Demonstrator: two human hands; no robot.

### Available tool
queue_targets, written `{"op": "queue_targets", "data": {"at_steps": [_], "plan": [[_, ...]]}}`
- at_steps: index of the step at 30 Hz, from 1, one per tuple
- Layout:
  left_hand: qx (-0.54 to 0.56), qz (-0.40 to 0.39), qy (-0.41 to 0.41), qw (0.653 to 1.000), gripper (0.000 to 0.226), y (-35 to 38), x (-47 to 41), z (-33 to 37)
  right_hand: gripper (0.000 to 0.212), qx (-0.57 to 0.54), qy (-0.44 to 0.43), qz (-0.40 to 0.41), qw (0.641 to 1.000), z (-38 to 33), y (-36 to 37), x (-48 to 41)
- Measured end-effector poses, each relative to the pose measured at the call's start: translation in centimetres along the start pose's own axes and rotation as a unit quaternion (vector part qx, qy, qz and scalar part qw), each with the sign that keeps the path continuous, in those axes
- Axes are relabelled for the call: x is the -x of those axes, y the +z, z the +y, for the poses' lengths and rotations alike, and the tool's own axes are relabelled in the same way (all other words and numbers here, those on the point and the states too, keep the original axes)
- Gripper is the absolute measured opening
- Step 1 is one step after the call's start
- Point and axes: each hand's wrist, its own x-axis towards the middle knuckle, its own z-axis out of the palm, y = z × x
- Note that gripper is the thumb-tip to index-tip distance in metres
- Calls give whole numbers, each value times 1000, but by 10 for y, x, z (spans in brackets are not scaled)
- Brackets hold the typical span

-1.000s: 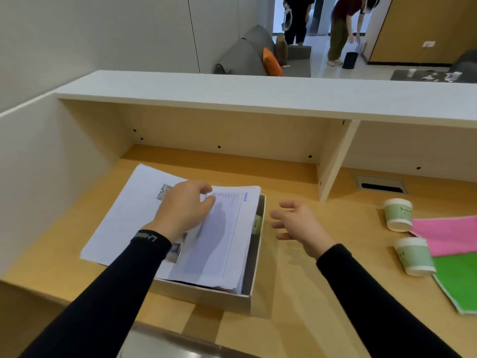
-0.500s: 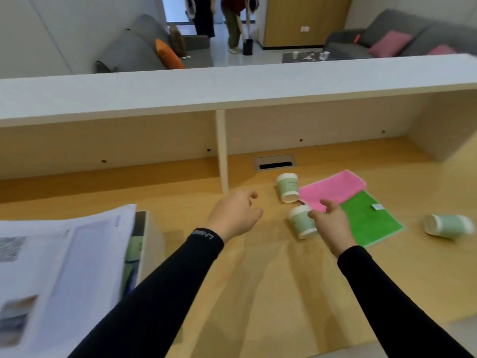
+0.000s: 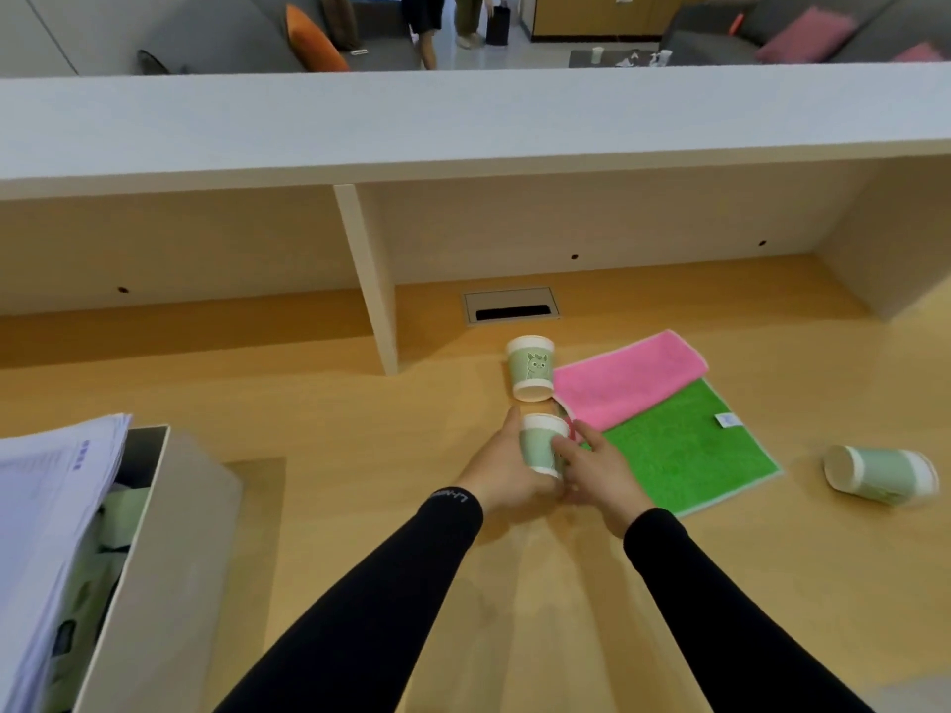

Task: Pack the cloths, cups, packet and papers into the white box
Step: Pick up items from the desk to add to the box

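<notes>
Both hands meet around one green cup (image 3: 540, 446) on the wooden surface (image 3: 360, 455): the left hand (image 3: 507, 468) grips its side, the right hand (image 3: 597, 468) touches it (fingers spread). The white box (image 3: 154, 532), with papers (image 3: 46, 506), stands far left.

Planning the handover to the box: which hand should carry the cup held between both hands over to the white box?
Left, probably. The left hand already wraps the cup, and the white box sits on the left side. The right hand only touches the cup's right side.
</notes>
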Motion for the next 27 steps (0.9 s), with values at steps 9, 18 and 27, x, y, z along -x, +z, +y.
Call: {"op": "queue_targets", "data": {"at_steps": [9, 18, 27], "plan": [[-81, 129, 57, 987, 86, -60, 52, 8, 41, -57, -74, -75, 993, -60, 49, 27], [-308, 427, 9, 850, 42, -185, 182, -41, 40, -36, -181, -208, 961, -120, 174, 95], [-440, 335, -212, 805, 61, -175, 220, -102, 43, 4, -175, -234, 956, -111, 233, 137]]}}
